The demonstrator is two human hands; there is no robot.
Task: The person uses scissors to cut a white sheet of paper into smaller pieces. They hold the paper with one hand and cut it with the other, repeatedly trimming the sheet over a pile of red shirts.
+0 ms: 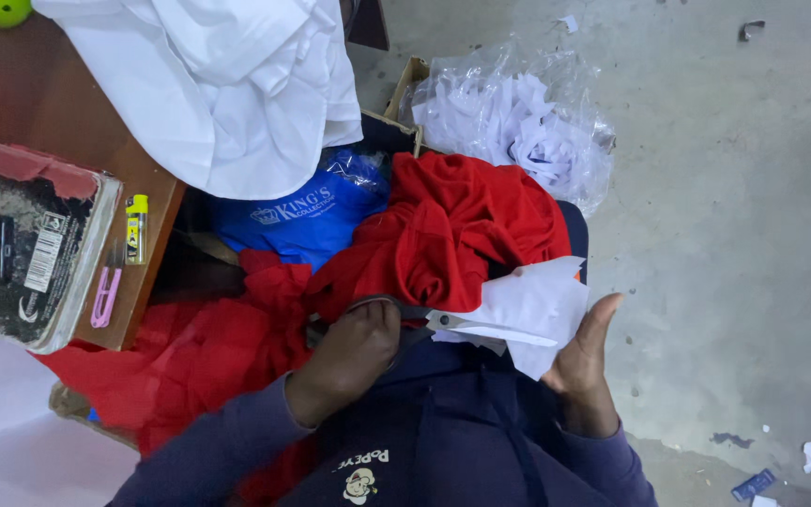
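Left hand (349, 361) grips scissors (462, 322); right hand (584, 366) holds white paper (532, 310).

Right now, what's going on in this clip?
A person is cutting a white piece of paper or fabric with scissors. In the picture, the hand on the left side works the scissors and the hand on the right side holds the white piece up. Red cloth is heaped in front, with white cloth on the wooden table and a clear bag of white scraps on the floor.
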